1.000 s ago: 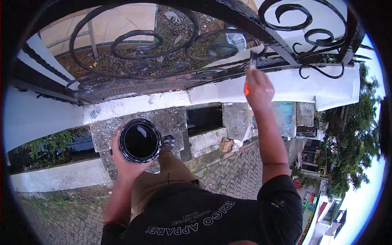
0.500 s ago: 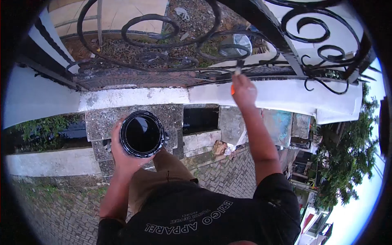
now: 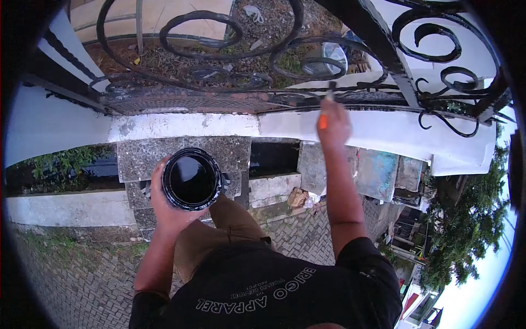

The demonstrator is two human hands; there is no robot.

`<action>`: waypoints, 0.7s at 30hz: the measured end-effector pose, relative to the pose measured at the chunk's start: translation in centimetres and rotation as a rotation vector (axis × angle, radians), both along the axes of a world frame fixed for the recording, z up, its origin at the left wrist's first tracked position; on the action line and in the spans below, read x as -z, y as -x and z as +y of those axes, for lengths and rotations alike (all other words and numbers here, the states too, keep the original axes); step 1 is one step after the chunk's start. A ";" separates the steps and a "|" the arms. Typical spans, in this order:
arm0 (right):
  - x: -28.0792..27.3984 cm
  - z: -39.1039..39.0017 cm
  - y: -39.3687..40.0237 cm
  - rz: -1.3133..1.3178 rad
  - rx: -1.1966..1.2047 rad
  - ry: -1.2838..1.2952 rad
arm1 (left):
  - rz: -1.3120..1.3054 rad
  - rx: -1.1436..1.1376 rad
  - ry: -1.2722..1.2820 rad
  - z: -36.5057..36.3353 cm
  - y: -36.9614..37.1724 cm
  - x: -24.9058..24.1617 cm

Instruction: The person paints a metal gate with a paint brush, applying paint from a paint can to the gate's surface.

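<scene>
My left hand (image 3: 172, 211) is wrapped round the side of an open paint can (image 3: 193, 180), its rim smeared and dark, glossy paint inside. Held out in front, my right hand (image 3: 333, 125) is closed on a paintbrush (image 3: 331, 90) with dark bristles pointing away from me; an orange patch of its handle shows beside the fingers. The bristles overlap the lower rail of a black wrought-iron gate (image 3: 224, 90) in this view. Scrolls of the ironwork curl above and to both sides of the brush.
A white wall base (image 3: 350, 129) runs under the gate. Below it are stone slabs (image 3: 131, 164) over a dark drain (image 3: 273, 158). Rubble (image 3: 298, 198) lies by the brick paving (image 3: 285, 233). A slanted iron bar (image 3: 383, 44) crosses the upper right.
My right hand has lowered slightly and shifted to the right with the brush, which has drawn back a little. The can stays in about the same place in my left hand.
</scene>
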State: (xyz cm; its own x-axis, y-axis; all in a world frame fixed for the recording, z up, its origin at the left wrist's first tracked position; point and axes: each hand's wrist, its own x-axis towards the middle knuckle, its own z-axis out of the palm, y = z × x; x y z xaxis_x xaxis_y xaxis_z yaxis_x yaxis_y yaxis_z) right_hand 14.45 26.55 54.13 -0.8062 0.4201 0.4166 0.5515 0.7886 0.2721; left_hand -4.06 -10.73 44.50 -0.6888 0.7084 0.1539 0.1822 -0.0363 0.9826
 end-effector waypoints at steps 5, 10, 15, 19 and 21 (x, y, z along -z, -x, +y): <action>7.1 -1.7 1.8 0.109 -0.163 0.389 | -0.014 -0.018 -0.072 1.0 -0.2 -0.3; 2.7 0.2 -0.4 0.318 -0.101 0.173 | -0.026 -0.013 -0.046 1.1 -0.1 -0.8; 6.2 -2.0 0.0 0.096 -0.053 0.159 | 0.017 0.001 -0.006 0.9 -0.5 -0.5; 10.3 -3.7 2.0 0.172 -0.281 0.531 | 0.032 -0.005 -0.050 0.9 -1.0 -1.3; 10.0 -3.1 1.5 0.170 -0.259 0.495 | 0.000 0.005 -0.048 0.8 -1.3 -0.8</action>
